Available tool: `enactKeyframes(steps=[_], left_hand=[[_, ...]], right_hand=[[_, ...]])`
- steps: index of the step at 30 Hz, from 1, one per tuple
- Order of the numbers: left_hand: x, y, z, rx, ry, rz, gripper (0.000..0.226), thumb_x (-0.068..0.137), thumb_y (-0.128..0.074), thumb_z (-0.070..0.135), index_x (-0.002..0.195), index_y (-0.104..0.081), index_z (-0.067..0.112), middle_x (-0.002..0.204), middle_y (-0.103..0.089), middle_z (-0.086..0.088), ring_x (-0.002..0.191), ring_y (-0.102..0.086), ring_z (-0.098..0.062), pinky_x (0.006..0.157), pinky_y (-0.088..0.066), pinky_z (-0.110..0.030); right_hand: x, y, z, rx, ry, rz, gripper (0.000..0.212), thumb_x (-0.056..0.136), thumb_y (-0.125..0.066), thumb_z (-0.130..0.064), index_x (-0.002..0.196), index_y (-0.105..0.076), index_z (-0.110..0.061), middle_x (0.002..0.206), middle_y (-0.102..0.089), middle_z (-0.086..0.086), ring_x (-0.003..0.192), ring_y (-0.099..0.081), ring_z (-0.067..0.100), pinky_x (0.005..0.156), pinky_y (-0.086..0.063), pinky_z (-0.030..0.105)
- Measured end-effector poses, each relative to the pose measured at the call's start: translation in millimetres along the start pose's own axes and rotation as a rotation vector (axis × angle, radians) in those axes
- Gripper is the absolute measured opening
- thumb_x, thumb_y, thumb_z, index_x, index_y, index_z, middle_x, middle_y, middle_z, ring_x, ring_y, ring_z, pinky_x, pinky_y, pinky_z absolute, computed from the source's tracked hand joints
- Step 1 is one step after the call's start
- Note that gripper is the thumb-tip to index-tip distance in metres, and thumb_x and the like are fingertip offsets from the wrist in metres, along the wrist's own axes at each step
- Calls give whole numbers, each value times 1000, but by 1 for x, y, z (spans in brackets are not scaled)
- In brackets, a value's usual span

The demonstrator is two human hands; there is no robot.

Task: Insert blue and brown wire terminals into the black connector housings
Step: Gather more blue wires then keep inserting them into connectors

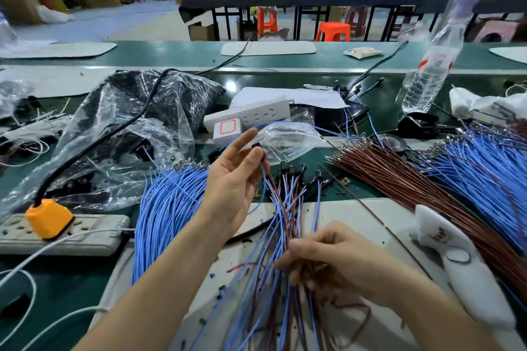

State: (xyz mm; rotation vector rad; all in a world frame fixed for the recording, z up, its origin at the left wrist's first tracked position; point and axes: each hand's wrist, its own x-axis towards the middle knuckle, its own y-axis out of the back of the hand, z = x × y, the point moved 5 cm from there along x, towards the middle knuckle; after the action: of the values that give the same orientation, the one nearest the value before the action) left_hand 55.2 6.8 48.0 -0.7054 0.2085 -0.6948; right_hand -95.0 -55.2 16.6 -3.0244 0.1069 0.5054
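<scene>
The left hand (pixel 233 179) is pinching a small black plastic connector housing (pixel 257 145) between thumb and forefinger, at twelve o'clock of its palm, with thin leads trailing down from it. The right hand (pixel 336 256), at five o'clock of the left, is clenching round a loose sheaf of thin blue and brown insulated wires (pixel 286 202), whose upper ends are already carrying more black housings (pixel 291 169). Spare stock is lying at either side: a heap of blue wires (pixel 168 202) at nine o'clock, a fan of brown wires (pixel 399 179) at three. The housing is looking light, rigid and easy to fumble, so it is probably best pinched by its flat sides. The wires are limp, so each is likely needing a hold close behind its metal terminal.
</scene>
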Motion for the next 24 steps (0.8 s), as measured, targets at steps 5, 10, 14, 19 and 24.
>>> enactKeyframes(steps=[5,10,14,19,24], left_hand=[[-20,-26,16,669,-436,-225,20,76,-70,9,94,-66,17,84,-69,9,80,-64,-3,78,-48,-15],[-45,-56,4,909,-595,-508,24,77,-72,3,96,-68,16,93,-65,-3,88,-63,-11,82,-49,-23],[-50,-59,4,882,-566,-539,24,77,-73,2,98,-69,12,93,-65,-8,88,-64,-14,82,-49,-24],[-49,-59,2,849,-513,-559,25,77,-73,3,100,-69,12,94,-64,-5,88,-64,-16,83,-48,-27],[-46,-57,-2,798,-432,-548,27,75,-74,3,99,-69,14,92,-66,0,86,-64,-12,81,-48,-23]], right_hand=[[1,28,-15,22,332,454,39,62,-75,-30,99,-75,-16,77,-73,5,66,-67,12,55,-50,20],[-13,31,-30,-157,637,665,16,71,-78,-34,82,-70,-26,72,-67,-4,58,-56,4,52,-47,20],[-20,30,-30,-211,716,769,9,74,-68,-39,83,-65,-37,76,-67,-8,61,-59,7,56,-51,25],[-25,26,-29,-265,818,827,21,76,-69,-12,84,-61,-30,79,-69,-9,63,-67,7,58,-51,13],[-23,24,-28,-294,851,805,22,78,-67,-8,78,-54,-26,76,-66,-10,67,-65,-1,61,-51,12]])
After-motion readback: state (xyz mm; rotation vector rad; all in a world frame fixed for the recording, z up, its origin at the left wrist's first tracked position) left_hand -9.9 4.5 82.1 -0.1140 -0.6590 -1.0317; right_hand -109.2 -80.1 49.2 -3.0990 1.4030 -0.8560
